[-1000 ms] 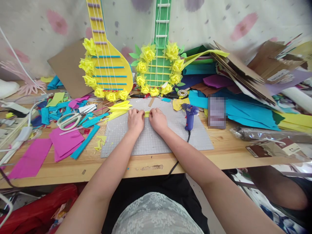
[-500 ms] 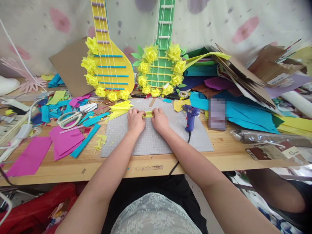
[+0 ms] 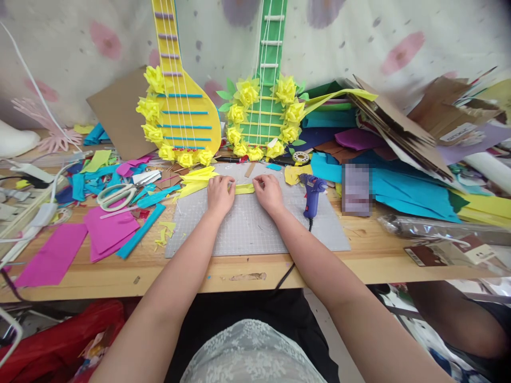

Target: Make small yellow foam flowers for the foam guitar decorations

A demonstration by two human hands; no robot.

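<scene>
Wooden desk (image 3: 99, 276) space holds a gridded mat (image 3: 243, 231) beneath the left hand (image 3: 221, 194) and right hand (image 3: 268, 193), which sit apart, each pinching an end of a yellow strip (image 3: 244, 189) between them, probably to keep it straight. Just right of them rests a glue gun (image 3: 312, 195), likely for easy reach; yellow paper pieces (image 3: 195, 180) lie left.

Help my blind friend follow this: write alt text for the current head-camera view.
A person's left hand and right hand hold a yellow paper strip between them over a gray cutting mat, a blue glue gun at right. Behind stand a yellow model string instrument and a green one, both trimmed with yellow paper flowers. Magenta paper sheets lie at left.
</scene>
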